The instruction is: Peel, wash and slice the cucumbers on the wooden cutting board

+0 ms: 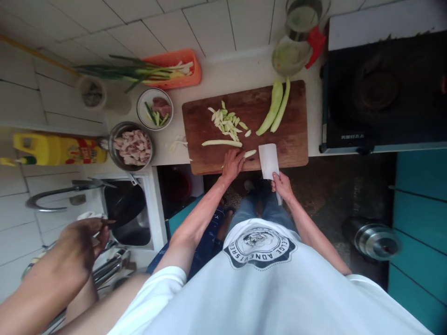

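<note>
My left hand (233, 164) lies at the near edge of the cutting board (289, 139), fingers curled down and pressing on a pale vegetable strip (250, 153) that pokes out toward the blade. My right hand (282, 185) is closed around the handle of the cleaver (268, 160), whose broad white blade stands just right of that strip, over the board's near edge.

To cut well here, I judge I should keep the left fingertips tucked back so the knuckles guide the flat of the blade, keep the strip flat on the board, and bring the edge straight down in even slices rather than sawing. The strip sits close to the board's edge, so sliding it further in would give the blade full support.

Further in on the board, a long peeled strip (222, 143) lies crosswise, and beyond it a heap of cut pieces (226, 122). Toward the board's far right corner two halved green lengths (275, 106) wait side by side. Left of the board stand a metal bowl of meat (131, 146) and a small dish (155, 109); another person's hand (82, 242) hovers near the sink, well left of the board.
</note>
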Motion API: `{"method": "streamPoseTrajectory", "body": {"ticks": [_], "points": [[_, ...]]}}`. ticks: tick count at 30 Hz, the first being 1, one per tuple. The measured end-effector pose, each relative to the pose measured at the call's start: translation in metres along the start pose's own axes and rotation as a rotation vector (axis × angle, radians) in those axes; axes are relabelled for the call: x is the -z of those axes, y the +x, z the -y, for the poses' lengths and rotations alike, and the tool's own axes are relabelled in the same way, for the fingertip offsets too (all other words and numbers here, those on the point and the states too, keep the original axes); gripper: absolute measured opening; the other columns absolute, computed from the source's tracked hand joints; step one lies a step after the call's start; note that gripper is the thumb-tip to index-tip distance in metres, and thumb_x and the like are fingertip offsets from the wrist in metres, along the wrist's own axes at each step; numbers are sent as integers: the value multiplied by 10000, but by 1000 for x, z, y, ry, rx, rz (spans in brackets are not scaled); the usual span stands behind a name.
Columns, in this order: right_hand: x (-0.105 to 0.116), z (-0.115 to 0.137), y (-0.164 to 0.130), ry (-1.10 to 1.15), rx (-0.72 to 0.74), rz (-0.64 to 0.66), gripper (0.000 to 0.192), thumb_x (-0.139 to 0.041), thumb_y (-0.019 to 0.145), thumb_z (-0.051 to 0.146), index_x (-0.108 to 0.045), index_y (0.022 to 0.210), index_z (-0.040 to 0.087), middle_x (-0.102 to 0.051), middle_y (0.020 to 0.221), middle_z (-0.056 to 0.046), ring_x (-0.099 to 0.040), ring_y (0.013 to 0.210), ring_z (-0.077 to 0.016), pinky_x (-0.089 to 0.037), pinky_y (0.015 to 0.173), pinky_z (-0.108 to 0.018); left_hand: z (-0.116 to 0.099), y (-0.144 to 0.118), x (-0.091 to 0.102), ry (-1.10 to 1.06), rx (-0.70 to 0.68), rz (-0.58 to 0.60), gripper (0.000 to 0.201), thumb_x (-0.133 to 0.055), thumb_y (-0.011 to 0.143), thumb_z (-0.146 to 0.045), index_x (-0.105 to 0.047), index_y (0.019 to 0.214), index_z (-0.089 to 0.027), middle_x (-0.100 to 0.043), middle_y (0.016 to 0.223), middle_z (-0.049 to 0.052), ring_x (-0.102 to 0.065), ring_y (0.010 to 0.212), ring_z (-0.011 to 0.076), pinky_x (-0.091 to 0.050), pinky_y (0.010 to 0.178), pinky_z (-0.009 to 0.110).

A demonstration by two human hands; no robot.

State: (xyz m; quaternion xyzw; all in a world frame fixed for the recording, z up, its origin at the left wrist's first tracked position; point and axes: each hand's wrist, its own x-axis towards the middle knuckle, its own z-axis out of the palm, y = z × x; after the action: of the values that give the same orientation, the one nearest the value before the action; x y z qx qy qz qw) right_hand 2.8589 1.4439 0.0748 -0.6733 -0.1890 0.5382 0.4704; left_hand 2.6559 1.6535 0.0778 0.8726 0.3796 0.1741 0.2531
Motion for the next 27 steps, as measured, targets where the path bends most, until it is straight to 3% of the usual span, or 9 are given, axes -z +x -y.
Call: {"method": "streamPoseTrajectory", "body": {"ticks": [6,19,27], "points": [[-18,-4,6,-3,29,-19,502,-644,954,741,-556,951,247,-503,594,79,-462,441,-100,-447,406,-229,1,-4,-6,-6,-24,26,477,-402,1137,-464,-766,1331,-225,-707,1258,186,-622,1168,358,-494,990,530],[-17,-16,22,92,-31,55,525,-719,898,742,-511,922,261,-481,554,100,-409,396,-89,-419,366,-228,-3,3,-4,-27,-24,101,451,-446,1103,-425,-738,1391,-236,-696,1241,179,-594,1240,384,-478,1029,562],[-21,-29,18,120,-44,111,551,-726,887,767,-504,915,263,-477,559,104,-410,397,-84,-435,371,-218,3,1,-9,-18,-53,49,416,-455,1107,-376,-753,1361,-235,-699,1254,175,-619,1210,362,-498,1021,551]]}}
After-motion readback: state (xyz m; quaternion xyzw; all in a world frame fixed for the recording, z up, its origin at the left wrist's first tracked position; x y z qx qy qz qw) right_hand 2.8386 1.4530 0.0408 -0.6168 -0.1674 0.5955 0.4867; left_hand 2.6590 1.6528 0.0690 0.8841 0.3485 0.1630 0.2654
